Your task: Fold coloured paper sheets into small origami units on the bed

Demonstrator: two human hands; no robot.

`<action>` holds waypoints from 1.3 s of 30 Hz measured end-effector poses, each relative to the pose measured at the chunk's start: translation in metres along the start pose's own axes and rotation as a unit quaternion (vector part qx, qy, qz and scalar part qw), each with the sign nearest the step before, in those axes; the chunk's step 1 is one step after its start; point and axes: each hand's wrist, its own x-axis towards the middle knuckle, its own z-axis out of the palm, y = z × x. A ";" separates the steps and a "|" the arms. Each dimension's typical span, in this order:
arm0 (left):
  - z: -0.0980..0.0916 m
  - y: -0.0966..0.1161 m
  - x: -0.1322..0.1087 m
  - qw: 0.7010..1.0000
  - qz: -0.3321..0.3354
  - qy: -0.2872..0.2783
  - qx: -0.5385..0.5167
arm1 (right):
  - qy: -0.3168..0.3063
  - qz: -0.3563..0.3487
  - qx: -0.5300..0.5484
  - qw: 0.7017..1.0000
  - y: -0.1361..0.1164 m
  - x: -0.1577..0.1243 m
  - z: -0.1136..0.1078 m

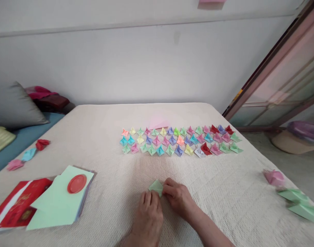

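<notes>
A small piece of folded pale green paper (156, 185) lies on the quilted cover in front of me. My left hand (148, 214) presses on its near edge, fingers bent and close together, holding it down. At its right edge my right hand (178, 197) pinches the paper between thumb and fingers. Both hands hide the lower part of the sheet, so its full shape cannot be seen. Beyond the hands, small folded paper boats (169, 150) in many colours stand in three rows.
To the left, an orange-red round lid (77, 183) rests on a stack of green paper (56, 206) beside a red packet (20, 202). Folded pieces (28, 154) lie farther left. At the right edge are a pink boat (274, 178) and green boats (304, 210). A wall (146, 68) stands behind.
</notes>
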 end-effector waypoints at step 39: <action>0.015 0.006 -0.005 0.995 -0.025 0.081 0.053 | -0.069 0.116 -0.182 0.974 -0.048 -0.033 0.009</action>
